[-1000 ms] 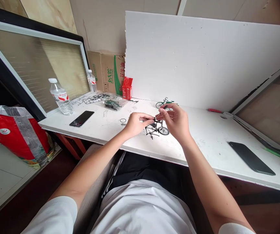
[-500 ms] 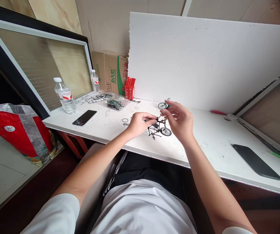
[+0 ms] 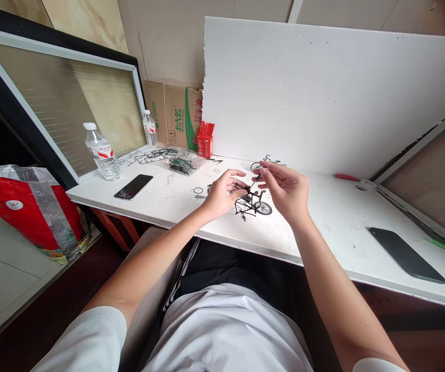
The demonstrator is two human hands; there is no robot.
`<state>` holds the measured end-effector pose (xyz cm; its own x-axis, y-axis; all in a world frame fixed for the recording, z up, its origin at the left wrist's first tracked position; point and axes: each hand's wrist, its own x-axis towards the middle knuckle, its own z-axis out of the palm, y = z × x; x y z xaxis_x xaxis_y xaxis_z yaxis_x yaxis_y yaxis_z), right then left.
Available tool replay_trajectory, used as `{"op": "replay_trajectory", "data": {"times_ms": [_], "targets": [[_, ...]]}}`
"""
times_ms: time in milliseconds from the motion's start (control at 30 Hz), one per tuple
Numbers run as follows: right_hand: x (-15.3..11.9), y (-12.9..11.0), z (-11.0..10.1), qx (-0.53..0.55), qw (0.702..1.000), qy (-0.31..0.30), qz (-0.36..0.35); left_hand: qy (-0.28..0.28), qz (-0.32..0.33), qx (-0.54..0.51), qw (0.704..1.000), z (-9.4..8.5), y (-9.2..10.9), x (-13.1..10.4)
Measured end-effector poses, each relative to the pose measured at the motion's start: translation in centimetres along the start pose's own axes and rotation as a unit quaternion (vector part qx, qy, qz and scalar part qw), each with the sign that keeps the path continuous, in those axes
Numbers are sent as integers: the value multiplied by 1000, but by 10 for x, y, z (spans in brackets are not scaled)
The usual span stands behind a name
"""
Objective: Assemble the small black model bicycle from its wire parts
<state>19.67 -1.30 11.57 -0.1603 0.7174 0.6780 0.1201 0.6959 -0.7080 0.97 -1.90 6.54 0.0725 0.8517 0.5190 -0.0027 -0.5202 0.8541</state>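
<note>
Before the smooth white board (image 3: 307, 98), the left hand (image 3: 221, 195) pinches a spindly black miniature bicycle (image 3: 247, 198) — wheel (image 3: 263, 207) finely spoked; the right hand (image 3: 286, 191), a slim screwdriver (image 3: 257, 177). Left of the board lies a crinkled plastic bag (image 3: 184, 164).

You wear a white T-shirt (image 3: 226, 330), its cloth gathered in soft, loose creases across your front, with a hem line along the lower edge. Its short white sleeves (image 3: 86, 336) end in wide, rounded openings. Your black bottoms (image 3: 226, 261) carry narrow white stripes (image 3: 184, 270) down the left side; your left hand (image 3: 219, 197) and right hand (image 3: 290, 194) are bare
</note>
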Motion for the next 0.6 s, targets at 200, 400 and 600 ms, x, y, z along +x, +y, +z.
{"op": "replay_trajectory", "data": {"times_ms": [200,400,600], "targets": [[-1,0,-1,-26,1000,7,-6,-8,9,9,1000,0,-3,0],[0,0,-2,-14,1000,9,-15,-12,4,9,1000,-1,1,1],[1,-3,-2,-23,999,11,-19,-13,4,7,1000,3,4,0]]}}
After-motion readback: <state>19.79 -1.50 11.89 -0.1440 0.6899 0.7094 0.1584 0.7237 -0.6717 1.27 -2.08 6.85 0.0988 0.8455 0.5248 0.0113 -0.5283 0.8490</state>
